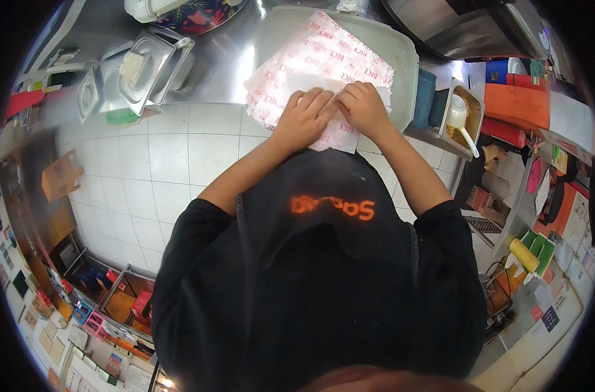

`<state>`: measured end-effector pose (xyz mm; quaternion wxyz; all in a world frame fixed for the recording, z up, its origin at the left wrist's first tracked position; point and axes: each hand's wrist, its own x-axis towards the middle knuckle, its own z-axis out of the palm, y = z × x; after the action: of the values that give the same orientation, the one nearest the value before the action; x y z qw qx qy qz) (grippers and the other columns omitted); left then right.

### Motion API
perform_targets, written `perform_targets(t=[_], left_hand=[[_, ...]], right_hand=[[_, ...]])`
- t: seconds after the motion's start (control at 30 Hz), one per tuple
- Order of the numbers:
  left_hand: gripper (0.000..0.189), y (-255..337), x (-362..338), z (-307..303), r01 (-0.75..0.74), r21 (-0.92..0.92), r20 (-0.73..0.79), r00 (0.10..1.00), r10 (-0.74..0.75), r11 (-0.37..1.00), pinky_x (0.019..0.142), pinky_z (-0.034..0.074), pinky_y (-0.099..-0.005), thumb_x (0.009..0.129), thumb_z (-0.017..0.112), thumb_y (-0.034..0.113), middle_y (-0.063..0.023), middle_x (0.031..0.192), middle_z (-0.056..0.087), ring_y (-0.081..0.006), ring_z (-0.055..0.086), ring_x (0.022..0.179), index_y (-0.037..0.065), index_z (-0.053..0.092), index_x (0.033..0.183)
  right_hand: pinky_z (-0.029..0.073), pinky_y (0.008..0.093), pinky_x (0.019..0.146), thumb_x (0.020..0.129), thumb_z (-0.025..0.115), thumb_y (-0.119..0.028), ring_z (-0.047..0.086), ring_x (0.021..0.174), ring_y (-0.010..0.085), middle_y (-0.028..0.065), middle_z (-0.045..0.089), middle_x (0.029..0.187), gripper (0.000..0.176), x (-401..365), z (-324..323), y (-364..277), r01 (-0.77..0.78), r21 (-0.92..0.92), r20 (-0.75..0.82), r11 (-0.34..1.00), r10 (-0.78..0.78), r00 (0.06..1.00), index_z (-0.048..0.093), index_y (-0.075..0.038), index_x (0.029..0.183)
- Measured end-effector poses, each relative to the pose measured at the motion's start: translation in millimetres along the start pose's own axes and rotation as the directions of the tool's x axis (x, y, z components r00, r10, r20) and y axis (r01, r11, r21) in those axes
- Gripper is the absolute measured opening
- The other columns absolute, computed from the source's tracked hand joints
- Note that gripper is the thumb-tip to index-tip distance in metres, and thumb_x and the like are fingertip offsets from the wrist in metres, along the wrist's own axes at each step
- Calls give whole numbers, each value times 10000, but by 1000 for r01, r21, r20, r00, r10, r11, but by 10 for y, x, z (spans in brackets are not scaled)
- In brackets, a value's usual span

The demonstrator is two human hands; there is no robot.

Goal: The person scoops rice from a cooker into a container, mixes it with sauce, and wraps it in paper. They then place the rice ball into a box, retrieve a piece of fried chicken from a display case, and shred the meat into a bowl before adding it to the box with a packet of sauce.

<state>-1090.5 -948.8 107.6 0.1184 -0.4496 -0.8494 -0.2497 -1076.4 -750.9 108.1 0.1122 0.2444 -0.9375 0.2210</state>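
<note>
Sheets of white wrapping paper (323,49) with red printed lettering lie spread on a pale tray (405,72) at the counter's near edge. My left hand (302,117) has its fingers curled down on the paper, gripping a paler folded part. Close beside it, almost touching, my right hand (364,110) pinches the same part with bent fingers. Whether anything lies inside the fold is hidden under my hands. A printed corner of paper hangs over the edge toward my dark apron (330,176).
Left on the steel counter (229,72) stand metal pans with lids (147,68), behind them a patterned round container (199,16). A large dark-sided round vessel (441,29) is at back right. Nearer right, a metal container (464,134) holds a white jar and a white-handled utensil.
</note>
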Motion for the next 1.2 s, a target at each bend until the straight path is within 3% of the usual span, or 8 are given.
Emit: perform_targets(t=[0.13, 0.43, 0.5, 0.6, 0.7, 0.77, 0.83, 1.2], left_hand=[[381, -63, 190, -106, -47, 253, -115, 990, 78, 966, 921, 363, -449, 756, 561, 127, -29, 1125, 576, -231, 513, 1100, 147, 594, 1135], [86, -430, 61, -87, 19, 17, 367, 930, -24, 1000, 816, 358, -396, 738, 586, 150, 2, 870, 582, -193, 523, 903, 116, 660, 766], [95, -421, 41, -113, 15, 8, 368, 930, -17, 1000, 814, 357, -394, 735, 601, 167, 1, 888, 582, -191, 519, 913, 116, 670, 777], [123, -500, 16, -49, 58, -10, 382, 923, -49, 998, 818, 352, -400, 734, 628, 206, -4, 926, 581, -198, 508, 944, 123, 686, 803], [143, -511, 119, -34, 197, 30, 408, 892, -192, 980, 828, 343, -423, 733, 652, 229, -14, 966, 580, -222, 494, 984, 136, 695, 833], [149, -459, 166, 23, 298, 83, 420, 855, -305, 951, 832, 338, -438, 729, 665, 230, -18, 985, 581, -237, 487, 1003, 143, 697, 846], [197, -424, 165, 135, 348, 93, 14, 936, -351, 933, 863, 331, -440, 704, 681, 212, -25, 1030, 582, -246, 491, 1034, 142, 704, 887], [129, -377, -27, 250, 168, 145, 177, 965, -192, 975, 738, 343, -423, 729, 605, 180, -11, 830, 552, -226, 505, 848, 123, 655, 834]], right_hand=[[436, 395, 743, 735, 648, -109, 556, 809, 269, 72, 563, 791, 90, -45, -44, -47, -134, 91, 17, 987, 133, 991, 595, -70, 796], [450, 407, 863, 736, 654, -90, 565, 890, 344, 122, 598, 894, 234, -377, 26, 341, -457, 174, 356, 872, 377, 855, 596, -86, 963], [455, 408, 872, 757, 630, -75, 579, 865, 331, 132, 596, 839, 183, -180, -30, 177, -786, 197, 195, 586, 762, 617, 629, -83, 940], [457, 406, 775, 749, 601, -60, 581, 754, 306, 126, 580, 767, 107, -212, 70, 179, -401, -13, -151, 916, 395, 906, 628, -79, 851], [450, 415, 668, 751, 576, -87, 580, 711, 295, 111, 577, 762, 74, -245, 73, 167, -236, -235, 30, 943, 250, 968, 594, -75, 821], [449, 412, 644, 753, 555, -106, 585, 697, 292, 87, 575, 755, 53, -294, 140, 132, -218, -218, 58, 951, 235, 970, 568, -79, 797], [449, 410, 619, 755, 535, -124, 591, 683, 289, 64, 573, 748, 46, -339, 196, 122, -199, -199, 90, 959, 220, 971, 542, -83, 773], [498, 405, 699, 771, 599, -104, 612, 776, 325, 128, 595, 871, 175, -242, 143, 122, -490, -3, 69, 871, 489, 869, 675, -44, 917]])
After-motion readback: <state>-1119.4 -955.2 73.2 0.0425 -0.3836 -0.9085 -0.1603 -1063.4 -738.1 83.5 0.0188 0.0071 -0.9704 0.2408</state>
